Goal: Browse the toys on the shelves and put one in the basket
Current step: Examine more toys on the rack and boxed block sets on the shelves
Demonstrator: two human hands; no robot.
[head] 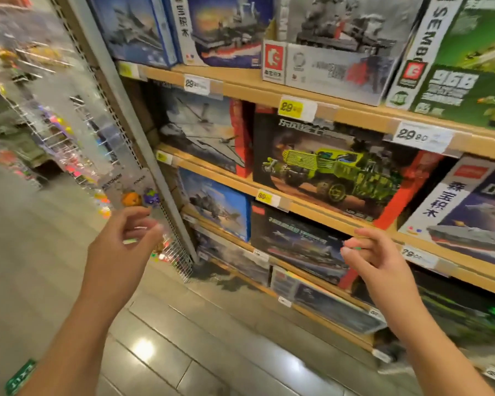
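I see both hands raised in front of the toy shelves (269, 90), neither one holding anything. My left hand (120, 247) hangs out in the aisle with its fingers loosely curled and apart, the fingertips blurred. Just above its fingertips hang clear packets with small figures (139, 197), one orange and one purple, on the wire rack at the end of the shelving; I cannot tell whether the fingers touch a packet. My right hand (380, 258) is lifted before the lower shelves, fingers relaxed and slightly bent, thumb apart from them, touching no box.

Just above and beyond the right hand stands the box with the green truck (335, 172), upright on its shelf. Directly behind the right hand's fingers sits a dark box (295, 238), one shelf lower. Between the two hands, further back, is a blue box with an aircraft picture (217, 204). Well above both hands stand the warship boxes (223, 30) and a grey tank box (337, 50) on the top shelf. Yellow and white price tags (296, 107) run along the shelf edges. Below both forearms lies the glossy tiled floor (183, 338). A basket does not show in this view.
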